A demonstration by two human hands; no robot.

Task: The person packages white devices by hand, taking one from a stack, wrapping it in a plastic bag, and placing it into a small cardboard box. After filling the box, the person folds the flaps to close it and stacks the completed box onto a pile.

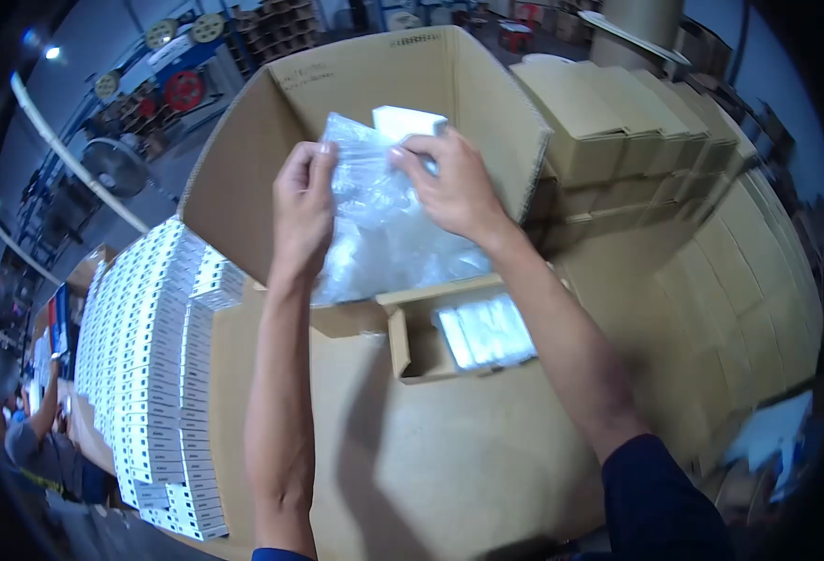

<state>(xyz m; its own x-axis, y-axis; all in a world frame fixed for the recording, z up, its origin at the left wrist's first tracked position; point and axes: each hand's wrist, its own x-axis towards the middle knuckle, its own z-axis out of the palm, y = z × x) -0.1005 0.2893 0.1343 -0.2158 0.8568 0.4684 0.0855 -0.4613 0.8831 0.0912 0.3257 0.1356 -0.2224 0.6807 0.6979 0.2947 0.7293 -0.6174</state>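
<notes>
Left hand: grip pinched on the left edge of the clear plastic bag. Right hand: grip clenched on the bag's top, touching a small white box. The bag is held up inside the big open carton. Small open box of wrapped items sits just below. White box stacks at far left.

Tally: left hand, right hand, so two. One plastic bag, one white box, one big carton. One small open box at 6 o'clock, one fan at 10, one other person at 8. White packs at 9: way too many to count.
</notes>
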